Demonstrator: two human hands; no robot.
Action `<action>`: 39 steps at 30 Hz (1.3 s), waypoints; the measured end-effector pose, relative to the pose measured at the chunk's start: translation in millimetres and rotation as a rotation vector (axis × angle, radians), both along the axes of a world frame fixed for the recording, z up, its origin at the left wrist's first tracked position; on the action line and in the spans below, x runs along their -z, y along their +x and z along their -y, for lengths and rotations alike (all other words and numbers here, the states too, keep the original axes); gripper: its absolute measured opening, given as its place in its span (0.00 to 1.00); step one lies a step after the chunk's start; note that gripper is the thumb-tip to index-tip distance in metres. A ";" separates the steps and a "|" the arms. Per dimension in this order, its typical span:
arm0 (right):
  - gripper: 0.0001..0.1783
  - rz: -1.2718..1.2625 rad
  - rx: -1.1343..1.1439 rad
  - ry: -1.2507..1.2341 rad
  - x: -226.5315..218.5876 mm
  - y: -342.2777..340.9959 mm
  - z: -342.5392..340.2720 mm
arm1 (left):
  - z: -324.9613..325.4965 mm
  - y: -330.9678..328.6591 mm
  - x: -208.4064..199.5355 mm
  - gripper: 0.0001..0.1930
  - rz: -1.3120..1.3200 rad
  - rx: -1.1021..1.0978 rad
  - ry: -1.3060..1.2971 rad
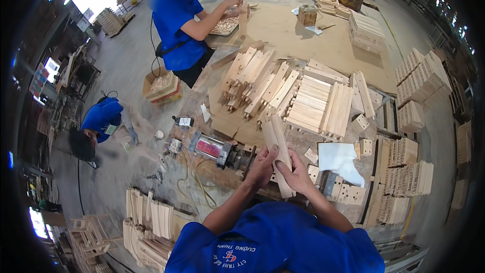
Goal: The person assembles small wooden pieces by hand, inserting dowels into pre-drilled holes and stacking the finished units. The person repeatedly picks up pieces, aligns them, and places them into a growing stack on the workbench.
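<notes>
Over the near side of the workbench (194,106), grips a pale wooden bar (279,139) between left hand (260,167) and right hand (297,174), laying both thumbs along its face and hiding most other fingers. Holds it aslant, far end near the laid-out bars (312,102), between a red-panelled metal device (209,146) at left and a white sheet (337,157) at right.

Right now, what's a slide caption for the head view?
Left hand and right hand hold pale wood at a cluttered workbench.

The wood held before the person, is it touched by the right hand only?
No, the left hand and the right hand both grip the wood, one on each side.
</notes>
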State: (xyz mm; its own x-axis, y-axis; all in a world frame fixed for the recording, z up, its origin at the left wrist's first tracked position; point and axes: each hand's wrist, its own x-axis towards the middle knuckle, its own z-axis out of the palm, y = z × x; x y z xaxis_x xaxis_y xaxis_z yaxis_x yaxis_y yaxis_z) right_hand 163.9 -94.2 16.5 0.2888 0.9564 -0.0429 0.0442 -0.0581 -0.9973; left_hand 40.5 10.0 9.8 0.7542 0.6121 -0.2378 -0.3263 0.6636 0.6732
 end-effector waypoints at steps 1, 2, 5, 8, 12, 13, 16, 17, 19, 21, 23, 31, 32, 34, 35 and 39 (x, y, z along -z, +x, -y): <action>0.27 0.102 -0.009 -0.014 -2.9 3.7 1.0 | 3.2 1.8 -0.3 0.22 -0.002 -0.031 0.075; 0.28 0.138 -0.025 -0.044 -2.3 6.8 1.9 | 5.6 3.4 -0.6 0.21 -0.003 -0.055 0.071; 0.30 0.236 -0.056 -0.076 -2.7 14.0 5.4 | 10.8 7.9 4.5 0.19 -0.013 -0.096 0.085; 0.33 0.290 -0.093 -0.043 -5.2 17.1 7.1 | 11.8 8.9 14.2 0.18 -0.046 -0.106 0.121; 0.35 0.328 -0.164 -0.090 -1.8 24.9 12.2 | 16.6 8.7 18.4 0.17 -0.047 -0.129 0.106; 0.36 0.337 -0.186 -0.093 -2.5 25.8 11.9 | 17.9 8.4 18.9 0.17 -0.038 -0.141 0.095; 0.36 0.304 -0.242 -0.150 -11.0 27.7 14.0 | 20.5 7.7 21.3 0.18 -0.039 -0.171 0.077; 0.36 0.335 -0.252 -0.143 -9.0 27.8 14.4 | 21.4 6.6 22.1 0.18 -0.050 -0.179 0.059; 0.35 0.404 -0.260 -0.136 -0.5 31.4 18.4 | 24.7 8.1 22.8 0.19 -0.064 -0.181 0.020; 0.39 0.535 -0.255 -0.071 4.3 31.7 17.6 | 28.3 10.9 24.2 0.19 -0.100 -0.232 0.009; 0.42 0.652 -0.256 -0.095 2.9 30.7 20.9 | 32.0 15.5 26.0 0.19 -0.148 -0.300 -0.002; 0.41 0.973 -0.133 -0.221 -21.7 1.3 7.9 | 54.7 38.1 57.1 0.16 -0.248 -0.527 -0.062; 0.41 0.979 -0.169 -0.257 -21.5 3.2 4.1 | 52.9 37.6 60.1 0.17 -0.228 -0.521 -0.082; 0.42 1.006 -0.225 -0.302 -17.0 10.6 2.3 | 55.7 28.4 64.6 0.18 -0.221 -0.425 -0.138; 0.42 1.022 -0.255 -0.324 -14.3 14.0 2.7 | 57.4 23.1 66.6 0.18 -0.215 -0.379 -0.167; 0.39 1.128 -0.382 -0.340 -14.6 27.7 5.2 | 70.9 -27.7 53.3 0.24 -0.463 -0.050 -0.146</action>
State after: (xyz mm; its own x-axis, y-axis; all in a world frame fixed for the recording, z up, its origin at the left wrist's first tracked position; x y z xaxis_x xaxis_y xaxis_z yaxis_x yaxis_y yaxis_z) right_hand 191.6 -99.4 31.1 0.0309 0.9764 -0.2136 0.9393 -0.1014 -0.3278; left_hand 12.8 -60.9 -43.5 0.5193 0.5801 -0.6275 -0.0482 0.7530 0.6562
